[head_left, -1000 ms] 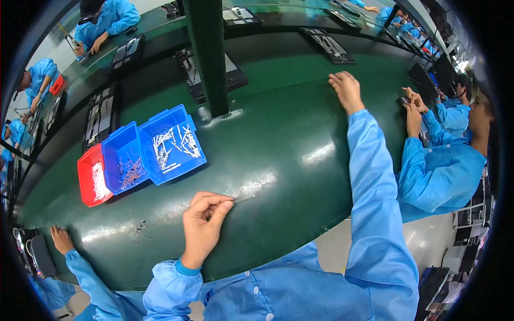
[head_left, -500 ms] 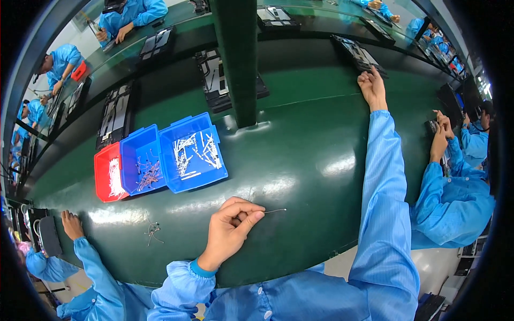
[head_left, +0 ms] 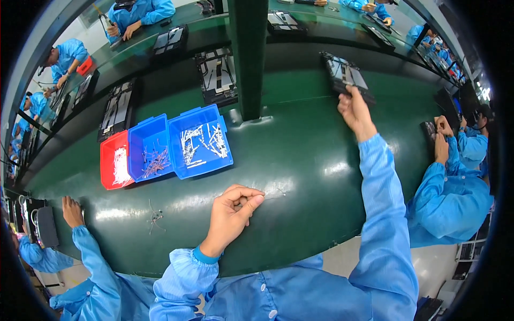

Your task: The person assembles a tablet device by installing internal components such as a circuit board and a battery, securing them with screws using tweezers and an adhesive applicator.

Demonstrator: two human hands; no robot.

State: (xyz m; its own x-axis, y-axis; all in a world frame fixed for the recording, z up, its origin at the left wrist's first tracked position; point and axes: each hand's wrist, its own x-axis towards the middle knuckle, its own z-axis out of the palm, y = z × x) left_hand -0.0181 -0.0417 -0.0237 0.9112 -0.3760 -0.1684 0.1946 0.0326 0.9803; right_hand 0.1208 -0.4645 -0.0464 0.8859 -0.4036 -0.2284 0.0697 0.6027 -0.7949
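Observation:
My left hand is above the near middle of the green table, thumb and forefinger pinched on a thin wire that sticks out to the right. Further off on the right, my right hand grips the near edge of a flat black device with its inner parts exposed. The thumb lies on top, and the other fingers are partly hidden at its edge.
A red bin of white pieces adjoins a blue bin of thin wires and a blue bin of white strips. Loose wires lie nearby. A green post rises beyond. Co-workers sit on both sides.
My right hand has come nearer and left, and the flat device has slid toward me with it. The left hand keeps its pinch on the wire. The view has shifted slightly.

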